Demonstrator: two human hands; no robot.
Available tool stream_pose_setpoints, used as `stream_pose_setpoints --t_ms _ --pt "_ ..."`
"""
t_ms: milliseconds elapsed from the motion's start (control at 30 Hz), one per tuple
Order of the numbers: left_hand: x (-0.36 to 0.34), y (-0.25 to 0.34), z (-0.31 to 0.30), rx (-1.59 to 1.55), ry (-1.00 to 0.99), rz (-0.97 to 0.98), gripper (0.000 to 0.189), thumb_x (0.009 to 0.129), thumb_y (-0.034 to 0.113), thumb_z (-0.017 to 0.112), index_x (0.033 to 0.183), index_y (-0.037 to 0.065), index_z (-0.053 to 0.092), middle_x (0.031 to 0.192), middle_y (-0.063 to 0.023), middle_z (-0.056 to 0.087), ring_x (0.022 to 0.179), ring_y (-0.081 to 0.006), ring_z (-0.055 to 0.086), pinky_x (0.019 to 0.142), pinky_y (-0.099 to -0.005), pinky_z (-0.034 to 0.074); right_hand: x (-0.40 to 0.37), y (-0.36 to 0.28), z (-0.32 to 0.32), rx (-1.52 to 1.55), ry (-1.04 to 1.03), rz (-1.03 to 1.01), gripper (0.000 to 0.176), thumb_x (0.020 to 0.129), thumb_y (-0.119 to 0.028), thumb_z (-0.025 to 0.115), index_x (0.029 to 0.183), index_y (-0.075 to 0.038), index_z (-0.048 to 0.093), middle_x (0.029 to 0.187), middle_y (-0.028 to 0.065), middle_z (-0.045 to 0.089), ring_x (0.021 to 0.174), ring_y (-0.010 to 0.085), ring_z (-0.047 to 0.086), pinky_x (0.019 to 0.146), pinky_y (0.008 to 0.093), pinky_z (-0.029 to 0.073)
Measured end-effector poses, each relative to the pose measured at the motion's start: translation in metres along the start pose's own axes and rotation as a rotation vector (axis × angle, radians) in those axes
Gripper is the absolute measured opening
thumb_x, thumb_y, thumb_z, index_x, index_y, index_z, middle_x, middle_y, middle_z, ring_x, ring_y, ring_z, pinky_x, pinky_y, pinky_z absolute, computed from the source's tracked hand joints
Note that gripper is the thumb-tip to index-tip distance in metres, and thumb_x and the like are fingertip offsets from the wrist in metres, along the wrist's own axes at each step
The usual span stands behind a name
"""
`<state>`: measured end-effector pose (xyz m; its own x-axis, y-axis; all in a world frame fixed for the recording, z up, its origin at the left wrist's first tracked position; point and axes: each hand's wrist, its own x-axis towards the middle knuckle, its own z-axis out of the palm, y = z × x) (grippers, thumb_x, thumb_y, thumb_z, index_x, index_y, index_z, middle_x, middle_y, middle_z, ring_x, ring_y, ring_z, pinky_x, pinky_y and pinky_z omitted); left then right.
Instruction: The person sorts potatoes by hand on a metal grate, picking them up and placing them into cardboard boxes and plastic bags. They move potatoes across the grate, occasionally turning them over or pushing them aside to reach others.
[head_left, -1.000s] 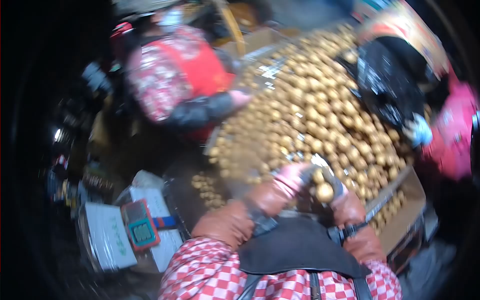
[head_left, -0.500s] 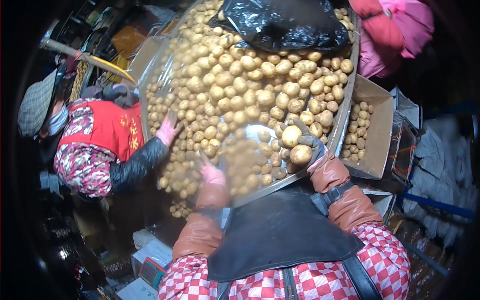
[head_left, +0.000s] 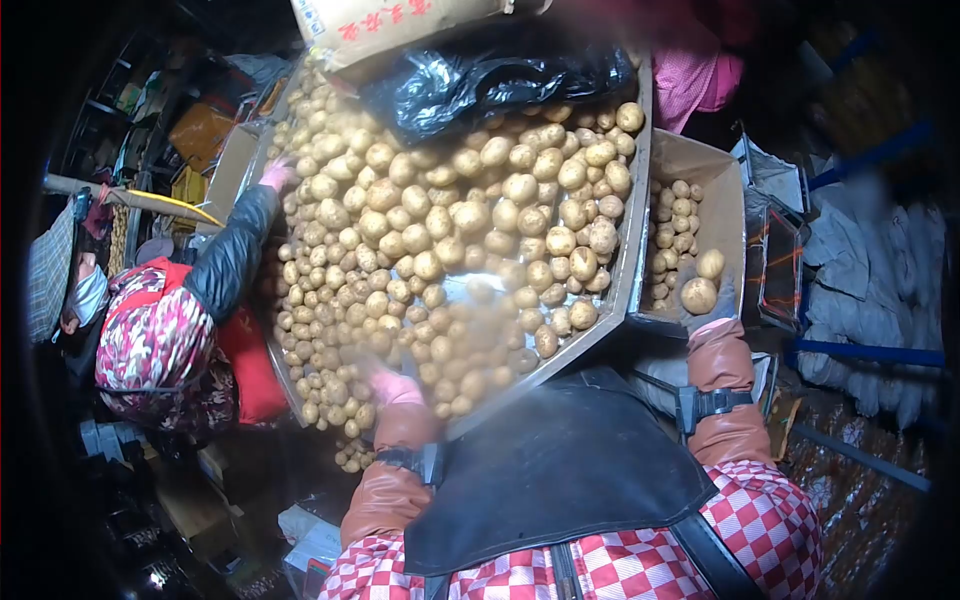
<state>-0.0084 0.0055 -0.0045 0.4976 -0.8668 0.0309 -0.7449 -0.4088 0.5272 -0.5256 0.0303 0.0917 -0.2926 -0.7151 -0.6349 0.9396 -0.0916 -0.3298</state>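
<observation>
My right hand, in a dark-palmed glove, is over the near end of a cardboard box and holds two potatoes. Smaller potatoes lie inside that box. My left hand, in a pink glove with dark fingertips, is at the near left part of the potato heap. Its fingers are smeared, and whether they hold a potato cannot be made out. The heap covers a large rimmed table, with a pale patch of its surface showing near the middle.
A black plastic bag lies on the far part of the heap, with a printed carton behind it. At left a co-worker in a red vest reaches onto the potatoes. Grey sacks and blue bars stand at right.
My right hand has moved right, from the heap to the box, with the two potatoes. My left hand has shifted slightly left and nearer. A printed carton has come into view beyond the black bag.
</observation>
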Motion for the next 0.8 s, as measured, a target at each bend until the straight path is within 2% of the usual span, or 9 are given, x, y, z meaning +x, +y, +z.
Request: stream_pose_setpoints --t_ms 100,200,267,300,400,533,633,700,800 --pt "-0.005 0.018 -0.002 -0.003 0.032 -0.006 0.089 0.086 0.038 0.073 0.155 0.008 0.026 0.155 -0.0305 0.026 0.143 -0.0447 0.028 0.118 -0.0493 0.026 0.019 0.017 -0.021 -0.03 -0.023 0.007 0.056 0.092 -0.054 0.061 0.126 -0.01 0.06 0.121 0.0132 0.065 0.106 0.0294 0.064 0.088 0.0508 0.056" --pt "-0.003 0.008 0.003 -0.028 0.046 0.014 0.089 0.086 0.04 0.073 0.154 0.006 0.027 0.154 -0.0305 0.028 0.142 -0.045 0.029 0.118 -0.0501 0.026 0.022 0.036 -0.006 0.118 0.055 0.029 0.048 0.092 -0.05 0.065 0.119 -0.01 0.065 0.115 0.0145 0.066 0.105 0.0323 0.064 0.087 0.0531 0.056" --pt "-0.004 0.008 0.002 0.008 0.042 0.018 0.088 0.086 0.041 0.073 0.153 0.006 0.028 0.153 -0.0306 0.03 0.141 -0.0452 0.031 0.117 -0.0512 0.027 0.021 0.044 0.003 -0.631 -0.078 -0.267 0.043 0.092 -0.044 0.062 0.113 -0.007 0.06 0.105 0.009 0.065 0.097 0.0281 0.063 0.075 0.0416 0.056" --pt "-0.004 0.008 -0.001 0.119 0.042 0.057 0.088 0.087 0.041 0.072 0.153 0.005 0.028 0.153 -0.0306 0.03 0.141 -0.0452 0.031 0.117 -0.0518 0.027 0.003 0.032 0.021 -0.107 -0.014 0.156 0.041 0.091 -0.043 0.062 0.111 -0.007 0.06 0.1 0.0096 0.066 0.091 0.0274 0.065 0.064 0.039 0.057" --pt "-0.008 0.023 -0.005 0.11 0.048 0.014 0.087 0.087 0.04 0.073 0.153 0.005 0.028 0.153 -0.0301 0.03 0.141 -0.0445 0.031 0.117 -0.053 0.027 0.022 0.016 -0.009 -0.214 -0.042 0.231 0.037 0.094 -0.045 0.061 0.109 -0.011 0.062 0.1 0.0134 0.067 0.078 0.0309 0.067 0.05 0.0395 0.056" --pt "-0.006 0.006 0.003 0.121 0.064 0.068 0.086 0.087 0.039 0.073 0.153 0.005 0.029 0.153 -0.0291 0.031 0.141 -0.0439 0.031 0.116 -0.0542 0.027 -0.007 -0.011 -0.02 -0.499 0.11 0.02 0.033 0.094 -0.043 0.058 0.103 -0.012 0.062 0.086 0.012 0.067 0.058 0.0244 0.063 0.037 0.0307 0.039" --pt "-0.007 0.018 -0.002 0.116 0.036 0.035 0.086 0.088 0.039 0.073 0.152 0.004 0.029 0.153 -0.0288 0.031 0.141 -0.0447 0.029 0.116 -0.0555 0.027 -0.01 -0.049 -0.084 -0.657 0.111 -0.326 0.03 0.09 -0.043 0.061 0.099 -0.015 0.066 0.086 0.0064 0.069 0.066 0.0224 0.065 0.04 0.0276 0.041" --pt "-0.005 0.015 0.0 0.188 0.037 0.042 0.087 0.088 0.042 0.072 0.152 0.004 0.028 0.153 -0.0293 0.03 0.141 -0.0455 0.03 0.116 -0.0558 0.027 -0.022 -0.094 -0.108 -0.177 0.37 -0.116 0.03 0.088 -0.044 0.066 0.103 -0.019 0.067 0.094 0.0037 0.07 0.079 0.0223 0.068 0.044 0.0264 0.046" --pt "-0.004 0.008 0.006 0.188 0.068 0.058 0.088 0.088 0.044 0.072 0.152 0.003 0.029 0.153 -0.0298 0.03 0.141 -0.0447 0.031 0.116 -0.0551 0.027 -0.039 -0.138 -0.101 -0.122 0.37 -0.147 0.032 0.088 -0.045 0.067 0.108 -0.02 0.066 0.104 0.0029 0.07 0.09 0.0242 0.068 0.048 0.0282 0.049"
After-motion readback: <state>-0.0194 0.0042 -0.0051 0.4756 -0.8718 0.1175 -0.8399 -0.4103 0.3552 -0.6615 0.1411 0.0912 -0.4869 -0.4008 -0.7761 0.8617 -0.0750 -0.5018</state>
